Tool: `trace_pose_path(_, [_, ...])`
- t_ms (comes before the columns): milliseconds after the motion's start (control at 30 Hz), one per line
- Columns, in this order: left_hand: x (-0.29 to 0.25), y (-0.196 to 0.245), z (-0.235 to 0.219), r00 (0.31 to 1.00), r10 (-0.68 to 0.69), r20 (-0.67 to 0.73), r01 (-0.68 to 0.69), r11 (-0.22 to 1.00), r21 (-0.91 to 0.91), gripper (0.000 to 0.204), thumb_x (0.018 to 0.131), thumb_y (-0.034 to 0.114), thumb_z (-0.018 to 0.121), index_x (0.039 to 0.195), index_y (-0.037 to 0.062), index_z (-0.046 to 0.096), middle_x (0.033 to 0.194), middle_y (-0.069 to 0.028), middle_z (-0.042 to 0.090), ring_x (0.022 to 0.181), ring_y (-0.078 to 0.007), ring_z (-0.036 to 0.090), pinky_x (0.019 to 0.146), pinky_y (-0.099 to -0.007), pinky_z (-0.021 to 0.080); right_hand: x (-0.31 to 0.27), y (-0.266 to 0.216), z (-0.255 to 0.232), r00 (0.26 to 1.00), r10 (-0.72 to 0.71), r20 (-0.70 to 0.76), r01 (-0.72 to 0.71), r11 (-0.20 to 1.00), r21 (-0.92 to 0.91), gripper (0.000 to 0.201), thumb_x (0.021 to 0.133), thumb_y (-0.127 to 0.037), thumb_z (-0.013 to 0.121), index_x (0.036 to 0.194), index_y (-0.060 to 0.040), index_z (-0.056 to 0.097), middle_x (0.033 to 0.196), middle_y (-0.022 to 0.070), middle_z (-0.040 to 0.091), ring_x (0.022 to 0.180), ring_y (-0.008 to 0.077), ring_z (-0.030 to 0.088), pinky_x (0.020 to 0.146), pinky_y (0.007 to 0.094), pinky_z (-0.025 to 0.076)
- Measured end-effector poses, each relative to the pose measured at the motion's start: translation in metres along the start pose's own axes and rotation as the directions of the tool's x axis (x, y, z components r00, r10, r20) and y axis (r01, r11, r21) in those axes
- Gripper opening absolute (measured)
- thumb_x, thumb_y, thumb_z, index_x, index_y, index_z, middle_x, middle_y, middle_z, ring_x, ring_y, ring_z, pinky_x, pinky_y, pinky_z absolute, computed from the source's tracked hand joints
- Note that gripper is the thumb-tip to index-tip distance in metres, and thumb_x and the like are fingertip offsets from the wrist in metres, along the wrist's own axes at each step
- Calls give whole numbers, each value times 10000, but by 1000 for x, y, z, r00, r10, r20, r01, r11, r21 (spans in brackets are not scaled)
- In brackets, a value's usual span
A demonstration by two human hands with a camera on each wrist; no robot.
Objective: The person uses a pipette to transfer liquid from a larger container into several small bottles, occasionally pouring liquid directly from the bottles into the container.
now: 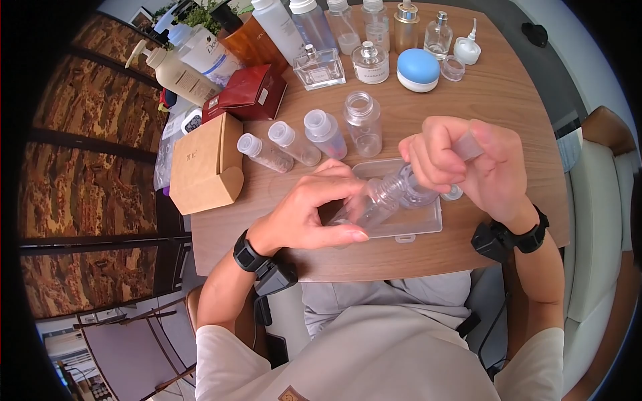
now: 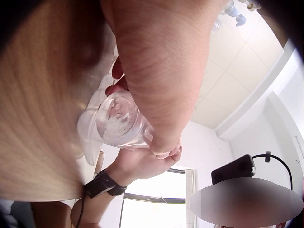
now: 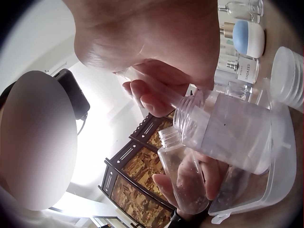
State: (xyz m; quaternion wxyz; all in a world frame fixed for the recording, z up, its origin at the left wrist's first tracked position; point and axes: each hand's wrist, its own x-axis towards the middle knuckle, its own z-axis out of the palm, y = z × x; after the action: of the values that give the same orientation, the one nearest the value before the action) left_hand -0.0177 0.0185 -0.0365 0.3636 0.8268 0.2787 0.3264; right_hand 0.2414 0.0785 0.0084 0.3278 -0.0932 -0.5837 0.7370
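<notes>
My left hand (image 1: 309,208) curls round a clear bottle (image 1: 373,206), its threaded neck slanting toward a wider clear jar (image 1: 420,195). In the right wrist view this bottle (image 3: 184,178) stands beside the larger, threaded jar (image 3: 232,130), both without caps. My right hand (image 1: 478,164) pinches a slender translucent tool (image 1: 468,144) above the jar; in the right wrist view the tool (image 3: 164,91) runs down to the jar's mouth. A clear plastic tray (image 1: 428,226) lies beneath. Whether the tool's tip is inside the jar, I cannot tell.
Several clear bottles (image 1: 326,134) stand behind the tray. A cardboard box (image 1: 200,160) and a dark red box (image 1: 251,93) are at the left. Perfume bottles (image 1: 370,63), a blue-topped container (image 1: 418,69) and pump bottles (image 1: 184,73) line the back. A small round piece (image 1: 453,193) is right of the tray.
</notes>
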Motion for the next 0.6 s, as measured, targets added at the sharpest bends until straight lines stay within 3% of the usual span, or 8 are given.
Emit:
trace_pose_path(67, [0,-1,0,1000,1,1,-1,1000,3,480,749,272,835,1105,8,650,756,-2,640,748,-199,541,859,-363,394,0,0,0,1000,1,1,-1,1000,-2,479,952,-487,337,684,-91,376,635,-11,321,620,124,330,602,267,286])
trace_pose_path(167, [0,-1,0,1000,1,3,-1,1000,4,481,749,272,835,1106,8,650,756,-1,639,749,-199,541,861,-362,393,1,0,0,1000,-10,-7,9,992,-128,503,994,-517,191,686,-144,328,596,-40,337,542,127,337,825,332,353])
trace_pose_path(367, [1,1,0,1000,-8,10,8,1000,2,472,744,267,836,1096,10,655,758,1,637,755,-199,540,867,-361,389,0,0,0,1000,-16,-8,15,992,-125,506,997,-520,191,685,-147,331,592,-42,336,542,124,329,825,331,349])
trace_pose_path(433, [1,1,0,1000,-10,4,10,1000,0,468,744,267,835,1092,11,656,758,2,637,756,-199,539,868,-361,388,0,0,-1,1000,-11,0,11,1000,-24,483,945,-495,329,679,-94,374,624,-10,325,613,127,332,596,268,275])
trace_pose_path(600, [1,1,0,1000,-13,0,13,1000,-1,454,747,271,832,1076,12,655,757,3,637,752,-199,538,861,-357,388,-1,0,-1,1000,-13,-2,13,1000,-27,485,944,-496,328,678,-93,373,621,-10,323,611,127,333,596,269,273])
